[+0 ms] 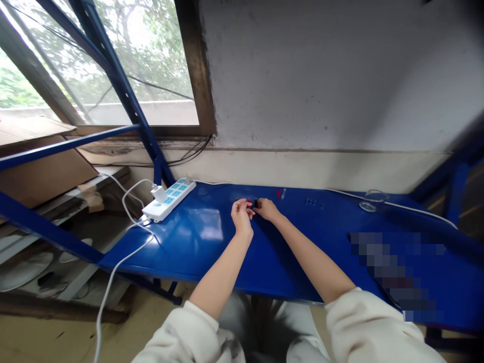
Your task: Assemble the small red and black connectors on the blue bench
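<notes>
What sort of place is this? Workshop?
Likely a makeshift workshop or storeroom corner, though one view can't confirm it. Signs: a blue work table set against a scuffed wall, a white power strip on it, and what looks like cardboard on shelving at the left.

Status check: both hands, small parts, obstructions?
Left hand at small red piece, right hand at small black piece; grips too small to tell. Second red piece beyond right hand. White power strip left, apart from hands.
</notes>
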Tool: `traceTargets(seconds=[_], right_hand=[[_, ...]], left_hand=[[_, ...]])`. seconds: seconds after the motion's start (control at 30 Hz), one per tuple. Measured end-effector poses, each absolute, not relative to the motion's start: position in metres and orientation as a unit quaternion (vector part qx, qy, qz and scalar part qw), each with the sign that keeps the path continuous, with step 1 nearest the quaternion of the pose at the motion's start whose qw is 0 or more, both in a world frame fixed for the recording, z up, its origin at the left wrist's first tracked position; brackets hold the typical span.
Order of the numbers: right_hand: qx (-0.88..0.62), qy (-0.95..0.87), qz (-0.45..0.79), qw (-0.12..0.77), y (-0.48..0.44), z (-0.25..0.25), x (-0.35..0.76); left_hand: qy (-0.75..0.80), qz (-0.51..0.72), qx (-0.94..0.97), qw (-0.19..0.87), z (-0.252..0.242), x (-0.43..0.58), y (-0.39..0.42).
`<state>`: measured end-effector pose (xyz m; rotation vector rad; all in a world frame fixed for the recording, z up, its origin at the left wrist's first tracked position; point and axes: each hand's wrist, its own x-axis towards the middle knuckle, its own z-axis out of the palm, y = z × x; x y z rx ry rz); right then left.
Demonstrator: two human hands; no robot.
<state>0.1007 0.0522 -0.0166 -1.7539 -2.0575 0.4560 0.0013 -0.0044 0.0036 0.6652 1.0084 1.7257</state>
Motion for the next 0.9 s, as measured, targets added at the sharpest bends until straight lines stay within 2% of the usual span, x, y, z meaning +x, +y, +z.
traceTargets(seconds=[0.13, 0.23, 0.33, 0.43, 0.5, 0.7, 0.9], right_hand=[[-0.616, -0.741, 0.191, 0.187, 0.051, -0.013, 0.119], [-0.654, -0.715, 0.176, 0.173, 0.053, -0.01, 0.15], [-0.716, -0.666, 0.146, 0.149, 0.058, -0.01, 0.182], [-0.778, -0.593, 0.108, 0.178, 0.062, -0.016, 0.199], [-0.777, -0.589, 0.101, 0.199, 0.065, -0.021, 0.201], [-0.771, -0.596, 0.076, 0.21, 0.078, -0.029, 0.184], [-0.748, -0.611, 0.065, 0.252, 0.08, -0.026, 0.166]], left_hand=[[0.446, 0.676, 0.312, 0.496, 0.003, 0.002, -0.004], [0.482, 0.596, 0.421, 0.484, 0.0, 0.005, -0.007], [0.511, 0.484, 0.606, 0.37, -0.004, 0.011, -0.016], [0.511, 0.386, 0.739, 0.209, -0.007, 0.016, -0.027], [0.507, 0.339, 0.776, 0.161, -0.008, 0.017, -0.031], [0.535, 0.308, 0.779, 0.114, -0.009, 0.014, -0.029], [0.561, 0.317, 0.755, 0.123, -0.009, 0.015, -0.028]])
